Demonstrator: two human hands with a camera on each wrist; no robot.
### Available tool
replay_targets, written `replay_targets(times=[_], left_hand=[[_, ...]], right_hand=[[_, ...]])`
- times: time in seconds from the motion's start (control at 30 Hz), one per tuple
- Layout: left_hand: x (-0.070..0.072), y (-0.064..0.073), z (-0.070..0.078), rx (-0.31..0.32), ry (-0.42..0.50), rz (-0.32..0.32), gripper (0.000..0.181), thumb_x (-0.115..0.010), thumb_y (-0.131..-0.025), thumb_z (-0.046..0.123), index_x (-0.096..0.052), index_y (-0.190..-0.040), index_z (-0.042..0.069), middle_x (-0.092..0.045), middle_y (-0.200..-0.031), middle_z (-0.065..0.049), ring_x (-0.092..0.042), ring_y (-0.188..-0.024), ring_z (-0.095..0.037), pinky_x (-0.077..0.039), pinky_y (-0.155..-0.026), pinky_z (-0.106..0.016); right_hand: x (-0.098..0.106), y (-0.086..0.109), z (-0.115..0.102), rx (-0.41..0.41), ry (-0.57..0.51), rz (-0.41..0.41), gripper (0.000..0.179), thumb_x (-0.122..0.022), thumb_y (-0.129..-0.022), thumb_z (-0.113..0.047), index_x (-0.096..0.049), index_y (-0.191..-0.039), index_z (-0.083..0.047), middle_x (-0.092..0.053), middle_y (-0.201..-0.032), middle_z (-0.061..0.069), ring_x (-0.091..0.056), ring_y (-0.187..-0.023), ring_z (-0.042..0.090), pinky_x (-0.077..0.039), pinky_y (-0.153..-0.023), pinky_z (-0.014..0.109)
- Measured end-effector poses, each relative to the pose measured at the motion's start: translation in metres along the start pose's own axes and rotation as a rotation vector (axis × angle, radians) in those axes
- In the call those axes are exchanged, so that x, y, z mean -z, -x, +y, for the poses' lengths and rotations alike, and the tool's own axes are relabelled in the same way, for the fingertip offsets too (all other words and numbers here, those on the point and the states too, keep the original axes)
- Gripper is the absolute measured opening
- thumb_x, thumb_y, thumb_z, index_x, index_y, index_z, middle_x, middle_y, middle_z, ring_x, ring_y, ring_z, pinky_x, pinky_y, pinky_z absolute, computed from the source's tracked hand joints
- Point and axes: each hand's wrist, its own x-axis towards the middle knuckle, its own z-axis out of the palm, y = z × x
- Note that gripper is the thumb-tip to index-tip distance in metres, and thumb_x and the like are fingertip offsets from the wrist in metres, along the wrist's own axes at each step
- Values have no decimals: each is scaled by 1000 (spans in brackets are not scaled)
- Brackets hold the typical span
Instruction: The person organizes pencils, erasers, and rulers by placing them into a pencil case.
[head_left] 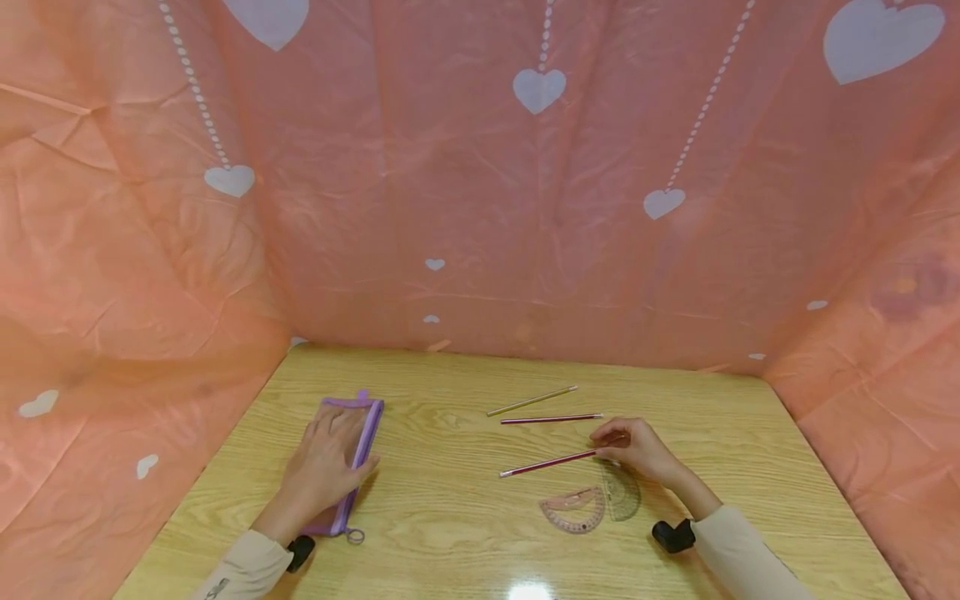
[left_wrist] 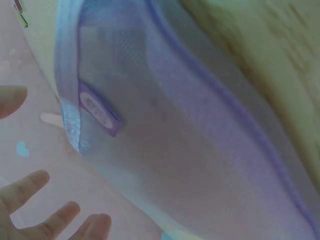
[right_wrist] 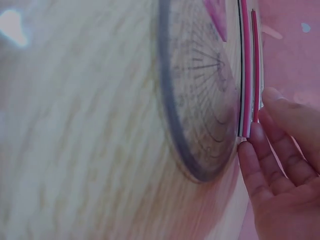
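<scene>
My left hand [head_left: 326, 462] rests on a purple mesh zip pouch [head_left: 366, 435], its fingers spread over the see-through side. The left wrist view shows the pouch's purple label [left_wrist: 100, 111] close up. With its fingertips, my right hand [head_left: 637, 450] holds the right end of a dark red pencil [head_left: 547, 463]. Thumb and fingers partly hide that end. Beyond it lie a second dark red pencil [head_left: 551, 419] and a gold pencil [head_left: 532, 401]. Just nearer than the right hand lie a clear protractor [head_left: 622, 500] and a pinkish protractor [head_left: 573, 523], their edges close together.
The wood-grain table [head_left: 442, 558] is enclosed by a pink sheet [head_left: 465, 208] with white hearts at the back and sides. A zip ring [head_left: 356, 537] hangs off the pouch's near end. Black wrist mounts [head_left: 672, 536] sit at both cuffs.
</scene>
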Motion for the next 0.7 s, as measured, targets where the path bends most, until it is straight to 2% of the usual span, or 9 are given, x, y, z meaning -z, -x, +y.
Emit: replay_targets(times=[0.17, 0.27, 0.5, 0.7], left_hand=[[-1, 1, 0, 36, 37, 6, 58, -81, -78, 31, -65, -127, 2, -65, -120, -20, -51, -117, -42, -41, -100, -57], [-4, 2, -1, 36, 45, 21, 57, -82, -74, 26, -67, -122, 0, -68, -109, -20, -54, -110, -41, -44, -95, -55], [-10, 1, -1, 35, 74, 61, 48, -84, -70, 20, -71, -110, -4, -67, -104, -20, -59, -98, -38, -51, -83, -52], [-12, 1, 0, 91, 102, 57, 48, -84, -68, 18, -69, -107, -7, -63, -94, -19, -61, -81, -32, -54, -72, -46]], right_hand=[[0, -1, 1, 4, 26, -12, 17, -72, -85, 9, -68, -100, 14, -68, -94, 25, -66, -82, 12, -57, -70, 26], [-1, 0, 2, 0, 41, -14, 15, -72, -84, 10, -69, -99, 13, -68, -93, 24, -66, -81, 13, -57, -70, 26], [-2, 0, 4, 8, 67, -14, 15, -72, -85, 9, -69, -100, 12, -68, -94, 22, -67, -82, 17, -57, -71, 27], [-4, 0, 3, 80, 95, -25, 16, -70, -86, 10, -68, -101, 13, -67, -95, 24, -67, -83, 20, -57, -71, 28]])
